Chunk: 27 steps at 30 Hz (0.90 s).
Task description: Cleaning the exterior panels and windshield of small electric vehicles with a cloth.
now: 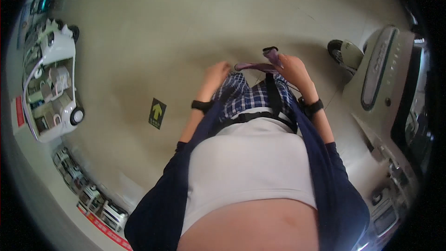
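1. Beige, glossy floor [139, 28] fills most of the view, with soft shadows around the hands.
2. At the right edge stands a beige vehicle [357, 102] with a dark-tyred wheel [335, 52] near its upper corner.
3. At the left edge is a white open-sided vehicle [58, 49] with black tyres.
4. Navy, open-fronted cardigan [158, 204] hangs on both sides of the person's body, over a white top [246, 167].
5. Blue plaid garment [251, 97] shows below the waist, crossed by a black waist belt [244, 117] and a black strap [274, 93] that runs out from it.
6. Right hand [292, 70] grasps a purple fabric strip, fingers closed on it just beyond the plaid cloth.
7. Left hand [217, 75] has its fingers bent, right beside the strip's left end; whether it touches or grips that end, I cannot tell.
8. Purple fabric strip [254, 67] stretches leftward from the right hand, with another piece rising to a dark end.
9. Dark floor sign [157, 113] with a yellow-green arrow lies left of the left forearm.
10. Dark wristbands [201, 106] circle both wrists.
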{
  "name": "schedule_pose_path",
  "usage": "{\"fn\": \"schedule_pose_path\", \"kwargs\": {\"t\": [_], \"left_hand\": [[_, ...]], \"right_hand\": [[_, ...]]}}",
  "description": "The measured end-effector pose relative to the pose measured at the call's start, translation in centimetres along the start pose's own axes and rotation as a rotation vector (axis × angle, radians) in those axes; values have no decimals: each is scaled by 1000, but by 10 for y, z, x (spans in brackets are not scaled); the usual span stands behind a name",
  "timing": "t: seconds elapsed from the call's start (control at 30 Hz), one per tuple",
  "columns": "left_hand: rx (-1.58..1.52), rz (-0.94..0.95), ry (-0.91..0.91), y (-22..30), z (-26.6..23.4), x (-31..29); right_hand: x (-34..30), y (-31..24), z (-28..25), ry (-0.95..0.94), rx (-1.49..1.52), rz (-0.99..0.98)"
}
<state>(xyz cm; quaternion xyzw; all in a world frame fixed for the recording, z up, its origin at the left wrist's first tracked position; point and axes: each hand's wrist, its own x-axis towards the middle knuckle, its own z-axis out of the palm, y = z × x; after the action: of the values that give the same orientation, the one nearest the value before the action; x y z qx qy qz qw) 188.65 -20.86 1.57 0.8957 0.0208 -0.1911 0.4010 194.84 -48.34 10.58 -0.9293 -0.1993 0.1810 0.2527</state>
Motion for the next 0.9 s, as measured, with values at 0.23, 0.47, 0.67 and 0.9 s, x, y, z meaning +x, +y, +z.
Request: {"fn": "schedule_pose_path", "kwargs": {"t": [0.23,0.47,0.67,0.9], "left_hand": [[106,-241,454,5,-113,-83],[41,-245,1009,19,-154,-97],[110,-277,1252,33,-177,-83],[437,-375,1789,109,-245,-95]], "right_hand": [[54,-38,15,-88,8,-100],[112,-45,-10,-80,-48,-142],[183,-62,-22,-144,-94,-252],[295,-101,-42,-341,-261,-441]]}}
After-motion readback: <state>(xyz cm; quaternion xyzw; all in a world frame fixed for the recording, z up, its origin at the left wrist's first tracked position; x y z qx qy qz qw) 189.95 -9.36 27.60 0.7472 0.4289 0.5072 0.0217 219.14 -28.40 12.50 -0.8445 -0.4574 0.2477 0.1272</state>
